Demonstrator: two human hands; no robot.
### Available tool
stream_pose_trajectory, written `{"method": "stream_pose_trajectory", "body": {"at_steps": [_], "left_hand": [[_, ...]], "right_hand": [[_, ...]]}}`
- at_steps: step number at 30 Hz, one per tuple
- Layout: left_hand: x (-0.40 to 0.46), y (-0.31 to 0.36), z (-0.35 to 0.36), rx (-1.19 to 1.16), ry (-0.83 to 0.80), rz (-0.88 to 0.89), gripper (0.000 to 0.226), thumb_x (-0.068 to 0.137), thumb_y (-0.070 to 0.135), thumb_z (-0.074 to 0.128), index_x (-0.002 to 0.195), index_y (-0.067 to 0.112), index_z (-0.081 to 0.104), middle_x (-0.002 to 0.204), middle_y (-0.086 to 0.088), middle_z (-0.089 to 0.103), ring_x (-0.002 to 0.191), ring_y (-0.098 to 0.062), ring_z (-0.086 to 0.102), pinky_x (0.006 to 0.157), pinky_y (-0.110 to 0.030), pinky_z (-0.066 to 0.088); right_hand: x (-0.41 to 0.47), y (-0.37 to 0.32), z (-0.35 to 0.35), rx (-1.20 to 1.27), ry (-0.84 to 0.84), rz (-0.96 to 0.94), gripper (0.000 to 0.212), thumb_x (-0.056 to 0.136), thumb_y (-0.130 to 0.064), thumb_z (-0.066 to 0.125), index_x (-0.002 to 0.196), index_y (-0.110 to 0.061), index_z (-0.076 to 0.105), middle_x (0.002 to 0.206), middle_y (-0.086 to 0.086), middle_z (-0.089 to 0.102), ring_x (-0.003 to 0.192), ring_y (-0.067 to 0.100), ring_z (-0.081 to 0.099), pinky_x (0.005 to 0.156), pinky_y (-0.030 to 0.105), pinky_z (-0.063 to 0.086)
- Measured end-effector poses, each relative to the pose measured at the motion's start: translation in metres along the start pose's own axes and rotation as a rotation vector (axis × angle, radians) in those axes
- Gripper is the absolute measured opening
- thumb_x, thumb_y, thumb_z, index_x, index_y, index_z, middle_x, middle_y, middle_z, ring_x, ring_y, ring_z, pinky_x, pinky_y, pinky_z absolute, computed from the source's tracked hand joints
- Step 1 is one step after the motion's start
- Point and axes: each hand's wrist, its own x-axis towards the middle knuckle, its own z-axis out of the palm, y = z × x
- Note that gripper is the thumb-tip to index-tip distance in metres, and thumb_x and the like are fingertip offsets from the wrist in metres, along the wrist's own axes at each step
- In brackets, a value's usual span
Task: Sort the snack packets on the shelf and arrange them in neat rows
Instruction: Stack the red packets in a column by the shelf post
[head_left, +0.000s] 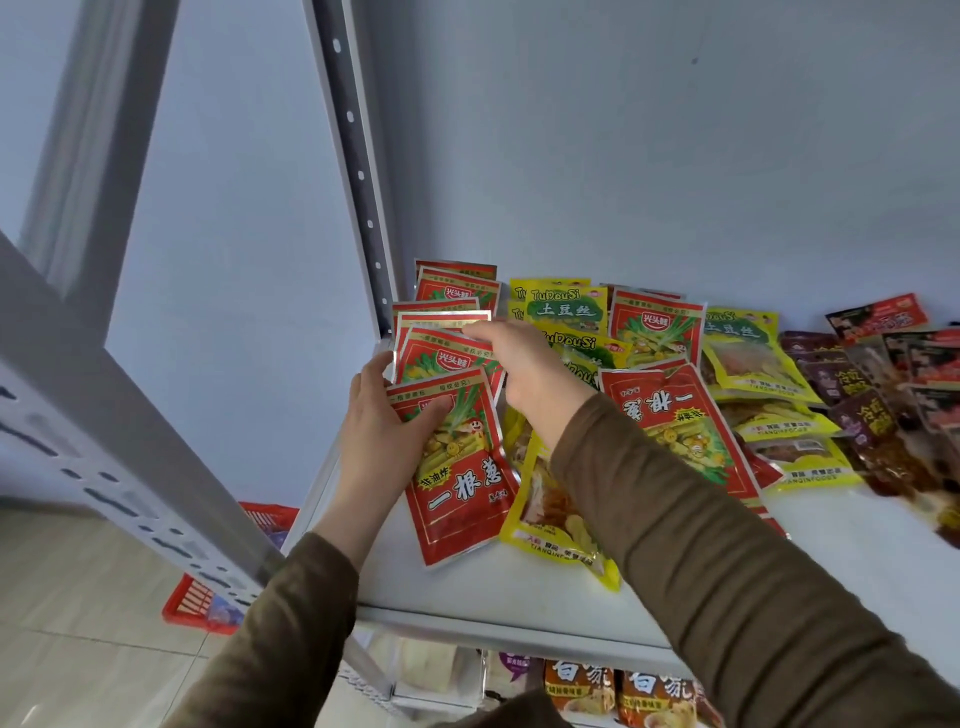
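Clearly the red row is the work in hand; the left hand (387, 415) grips the near red packet (457, 467) at its top-left corner, fingers curled over the edge; its long axis runs away from the person, tilted slightly; the right hand (524, 379), just right of it, pinches the top of a red stack (441, 343) lying just beyond the left fingers; a stray red packet (675, 421) lies upside down right of the right wrist, nearer that hand; yellow packets (566, 312) sit beyond it on the shelf (519, 597).

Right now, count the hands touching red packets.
2. The left hand grips the front red packet; the right hand grips the top edge of the red packet behind it.
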Motion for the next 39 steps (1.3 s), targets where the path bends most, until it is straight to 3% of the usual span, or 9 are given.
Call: {"method": "stream_pose_trajectory", "body": {"at_steps": [8,11,13,15,20,26,31,35,39], "left_hand": [[0.009,-0.006,0.001,-0.078,-0.015,-0.077,0.077,0.085,0.047,0.078,0.148,0.033,0.035,0.141,0.001,0.055,0.109,-0.017,0.067,0.079,-0.035,0.062],[0.007,-0.010,-0.004,-0.004,0.000,-0.055,0.087,0.080,0.061,0.074,0.151,0.033,0.033,0.145,0.001,0.047,0.124,-0.020,0.058,0.095,-0.049,0.058],[0.001,-0.016,-0.011,0.073,0.059,-0.013,0.095,0.073,0.072,0.067,0.151,0.033,0.031,0.146,0.001,0.042,0.133,-0.020,0.047,0.102,-0.051,0.052],[-0.006,-0.025,-0.019,0.149,0.108,0.025,0.091,0.072,0.076,0.061,0.147,0.031,0.035,0.142,0.001,0.042,0.132,-0.019,0.043,0.101,-0.048,0.047],[-0.004,-0.024,-0.021,0.138,0.070,-0.028,0.031,0.096,0.047,0.064,0.116,0.030,0.046,0.121,0.011,0.041,0.127,-0.020,0.045,0.101,-0.050,0.051],[-0.002,-0.009,-0.023,-0.040,0.111,0.082,0.018,0.104,0.032,0.056,0.088,0.036,0.048,0.093,0.021,0.062,0.085,-0.004,0.070,0.055,-0.024,0.056],[0.010,0.000,-0.021,0.025,0.115,0.069,0.008,0.103,0.037,0.059,0.103,0.032,0.052,0.089,0.023,0.064,0.074,-0.004,0.070,0.056,-0.019,0.050],[0.013,-0.007,-0.016,0.153,0.137,0.068,0.023,0.099,0.042,0.063,0.116,0.030,0.054,0.114,0.006,0.065,0.098,-0.016,0.067,0.076,-0.035,0.057],[0.011,-0.013,-0.019,0.186,0.181,0.066,0.061,0.096,0.062,0.056,0.148,0.037,0.036,0.153,0.002,0.045,0.134,-0.022,0.051,0.101,-0.053,0.052]], "right_hand": [[0.018,-0.005,0.011,0.145,0.064,0.022,0.012,0.099,-0.018,0.060,0.104,-0.012,0.070,0.099,0.008,0.077,0.088,0.028,0.076,0.083,0.044,0.061],[0.005,-0.006,0.013,0.058,0.085,-0.105,0.026,0.105,-0.023,0.052,0.125,-0.009,0.061,0.109,0.007,0.074,0.087,0.021,0.076,0.065,0.031,0.061],[-0.012,0.000,0.007,-0.140,0.081,-0.306,0.036,0.106,-0.028,0.048,0.141,-0.018,0.049,0.131,0.002,0.064,0.108,0.015,0.069,0.069,0.023,0.059],[-0.030,0.013,-0.003,-0.465,0.071,-0.544,0.051,0.106,-0.029,0.049,0.154,-0.027,0.033,0.157,-0.005,0.039,0.140,0.011,0.043,0.101,0.027,0.049],[-0.058,0.047,-0.014,-0.927,0.006,-0.659,0.063,0.100,-0.023,0.062,0.155,-0.023,0.032,0.157,-0.005,0.036,0.145,0.012,0.028,0.116,0.029,0.029],[-0.058,0.047,-0.015,-0.803,0.106,-0.688,0.063,0.101,-0.020,0.061,0.155,-0.022,0.029,0.153,-0.002,0.042,0.140,0.012,0.038,0.111,0.028,0.039],[-0.058,0.042,-0.012,-0.748,0.067,-0.644,0.054,0.101,-0.013,0.059,0.148,-0.021,0.033,0.134,0.001,0.061,0.106,0.006,0.062,0.081,0.017,0.055],[-0.059,0.045,-0.009,-0.848,0.085,-0.636,0.060,0.100,-0.012,0.061,0.151,-0.019,0.031,0.141,0.003,0.052,0.124,0.015,0.056,0.096,0.031,0.055],[-0.062,0.047,-0.007,-0.603,0.138,-0.622,0.063,0.103,-0.020,0.056,0.156,-0.023,0.023,0.141,-0.023,0.033,0.131,-0.015,0.028,0.104,0.002,0.028]]}}
